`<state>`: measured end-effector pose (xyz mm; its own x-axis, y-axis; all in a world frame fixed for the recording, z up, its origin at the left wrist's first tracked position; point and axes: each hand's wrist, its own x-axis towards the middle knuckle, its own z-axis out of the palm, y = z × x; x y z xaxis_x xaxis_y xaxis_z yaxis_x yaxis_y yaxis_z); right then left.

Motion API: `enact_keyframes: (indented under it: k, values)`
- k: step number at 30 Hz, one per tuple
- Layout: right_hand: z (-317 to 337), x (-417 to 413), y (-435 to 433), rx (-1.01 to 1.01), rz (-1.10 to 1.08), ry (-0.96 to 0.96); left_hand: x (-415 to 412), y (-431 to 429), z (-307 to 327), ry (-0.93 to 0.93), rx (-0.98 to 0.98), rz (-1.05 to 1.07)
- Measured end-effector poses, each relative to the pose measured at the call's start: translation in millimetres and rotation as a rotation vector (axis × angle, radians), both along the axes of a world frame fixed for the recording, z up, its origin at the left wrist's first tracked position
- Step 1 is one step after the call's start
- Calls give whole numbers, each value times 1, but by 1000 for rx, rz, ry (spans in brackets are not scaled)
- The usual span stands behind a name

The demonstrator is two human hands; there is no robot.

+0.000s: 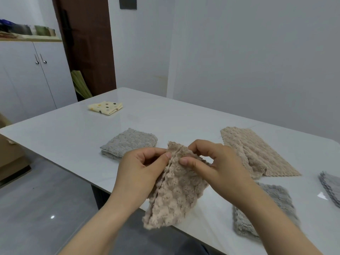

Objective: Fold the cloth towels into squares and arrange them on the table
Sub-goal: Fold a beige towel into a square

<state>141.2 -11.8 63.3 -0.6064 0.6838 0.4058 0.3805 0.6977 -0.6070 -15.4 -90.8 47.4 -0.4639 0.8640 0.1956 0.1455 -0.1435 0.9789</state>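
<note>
Left hand (139, 162) and right hand (215, 159) pinch the beige towel's (176, 192) top edge above the table (73, 137), folded grey towel (128, 142) just beyond, no writing visible

The surface (64, 137) is white and shiny. Five things lie on it. A small yellow cloth (105, 107) with dark dots sits folded near the far edge, well apart from the rest. In the middle lies a bumpy grey square (128, 142), folded flat. To its right a tan towel (257, 153) lies long and loosely folded, not square. Near the front edge is a fluffy grey towel (285, 205), folded, with part of it hidden. At the far right a grey cloth (331, 188) is cut off by the picture's edge.
</note>
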Motion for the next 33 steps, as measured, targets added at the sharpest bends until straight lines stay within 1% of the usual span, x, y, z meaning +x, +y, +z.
enact_keyframes:
  k: [6,13,18,22,24,29,31,33]
  values:
    - [1,-1,0,-60,7,4,3,-3,3,46,26,-38]
    - [0,-1,0,-59,-1,48,5,-12,5,140,30,-176]
    - [-1,-1,2,-75,11,60,1,-10,-1,355,6,-116]
    - [-1,2,1,-130,39,61,-1,-9,-3,416,32,-52]
    - [-1,8,3,-136,43,19,-3,-9,-3,401,45,-14]
    - [-2,21,10,-68,25,-123,-14,-8,-5,347,71,72]
    - [-3,21,14,9,23,-176,-17,-8,-6,355,81,95]
    - [-3,20,17,108,18,-236,-18,-8,-5,416,85,109]
